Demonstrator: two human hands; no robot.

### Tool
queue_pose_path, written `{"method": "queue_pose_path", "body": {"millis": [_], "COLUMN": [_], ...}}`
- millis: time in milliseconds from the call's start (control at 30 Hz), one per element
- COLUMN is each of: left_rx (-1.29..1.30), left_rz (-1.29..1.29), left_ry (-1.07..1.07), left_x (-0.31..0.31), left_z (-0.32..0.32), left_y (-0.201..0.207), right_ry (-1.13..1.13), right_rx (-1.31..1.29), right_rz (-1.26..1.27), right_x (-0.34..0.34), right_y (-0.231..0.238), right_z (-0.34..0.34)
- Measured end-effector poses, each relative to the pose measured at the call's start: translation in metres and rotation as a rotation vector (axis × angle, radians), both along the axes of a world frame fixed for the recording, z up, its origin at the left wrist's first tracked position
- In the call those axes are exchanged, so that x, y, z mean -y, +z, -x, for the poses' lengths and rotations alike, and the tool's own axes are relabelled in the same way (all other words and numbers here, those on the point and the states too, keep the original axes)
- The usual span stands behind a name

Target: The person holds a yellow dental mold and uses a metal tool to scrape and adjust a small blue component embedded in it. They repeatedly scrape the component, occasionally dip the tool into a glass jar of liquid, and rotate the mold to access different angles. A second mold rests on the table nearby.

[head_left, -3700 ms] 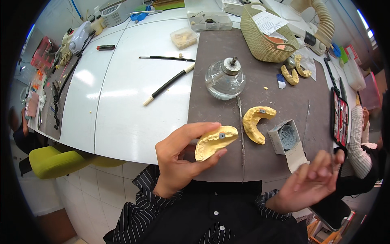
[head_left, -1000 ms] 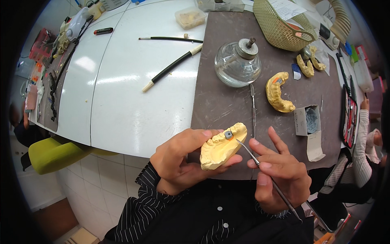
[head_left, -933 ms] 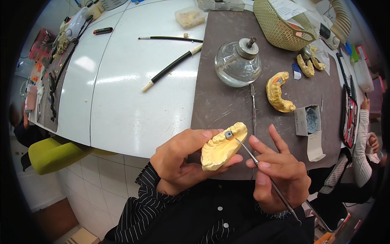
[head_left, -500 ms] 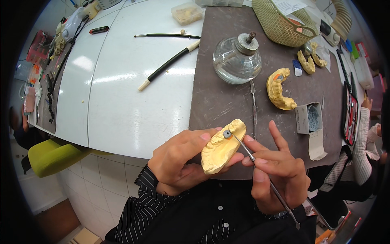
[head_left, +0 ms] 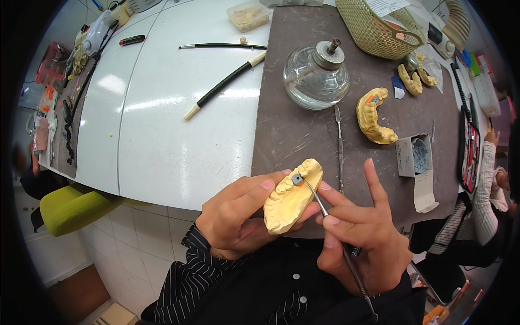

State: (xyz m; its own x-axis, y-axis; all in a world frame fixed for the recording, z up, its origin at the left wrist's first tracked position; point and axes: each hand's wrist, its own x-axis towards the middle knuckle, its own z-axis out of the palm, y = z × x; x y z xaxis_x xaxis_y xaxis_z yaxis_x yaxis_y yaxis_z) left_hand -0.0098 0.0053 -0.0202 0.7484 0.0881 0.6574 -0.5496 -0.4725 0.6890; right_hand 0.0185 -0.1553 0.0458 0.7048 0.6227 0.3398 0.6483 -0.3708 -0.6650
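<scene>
My left hand (head_left: 230,211) is closed around a yellow plaster dental model (head_left: 285,210), thumb along the row of teeth. A small grey block of wax (head_left: 297,179) with a dark spot sits in that row, with a bit of orange beside it. In my right hand (head_left: 371,238) a thin metal dental carver (head_left: 355,271) is pinched between thumb and fingers, the little finger raised. Its bent tip meets the edge of the grey wax or lies right beside it; actual contact is hard to tell. The carver's other end points down toward my black shirt.
Beyond my hands stand a glass spirit lamp (head_left: 317,76), another plaster model (head_left: 374,120) and an opened box of blue-grey wax (head_left: 420,154). A second metal tool (head_left: 339,143) lies on the brown mat (head_left: 287,135). Brushes (head_left: 225,86) rest leftward; a woven basket (head_left: 374,35) stands far right.
Both hands and the model have shifted slightly left. The carver has tilted steeper, its rear end swinging left and down, while its tip stays by the grey wax.
</scene>
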Motion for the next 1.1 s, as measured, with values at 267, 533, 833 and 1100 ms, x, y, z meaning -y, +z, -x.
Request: {"method": "queue_pose_path", "body": {"millis": [267,533,833,1100], "left_rx": [0.058,0.052,0.018,-0.027], "left_rz": [0.146,0.119,0.068,0.06], "left_ry": [0.122,0.056,-0.011,0.036], "left_x": [0.005,0.0036,-0.0004,0.0012], "left_z": [-0.0015,-0.0024,0.001,0.0025], "left_y": [0.0003,-0.0023,-0.0016,0.0015], "right_ry": [-0.002,-0.026,-0.046,-0.039], "right_rx": [-0.036,-0.004,0.031,-0.002], "right_rz": [-0.069,-0.036,0.065,0.011], "right_x": [0.001,-0.0004,-0.004,-0.0017], "right_y": [0.0005,0.0022,0.0067,0.0039], "right_z": [0.0007,-0.0003,0.0024,0.0023]}}
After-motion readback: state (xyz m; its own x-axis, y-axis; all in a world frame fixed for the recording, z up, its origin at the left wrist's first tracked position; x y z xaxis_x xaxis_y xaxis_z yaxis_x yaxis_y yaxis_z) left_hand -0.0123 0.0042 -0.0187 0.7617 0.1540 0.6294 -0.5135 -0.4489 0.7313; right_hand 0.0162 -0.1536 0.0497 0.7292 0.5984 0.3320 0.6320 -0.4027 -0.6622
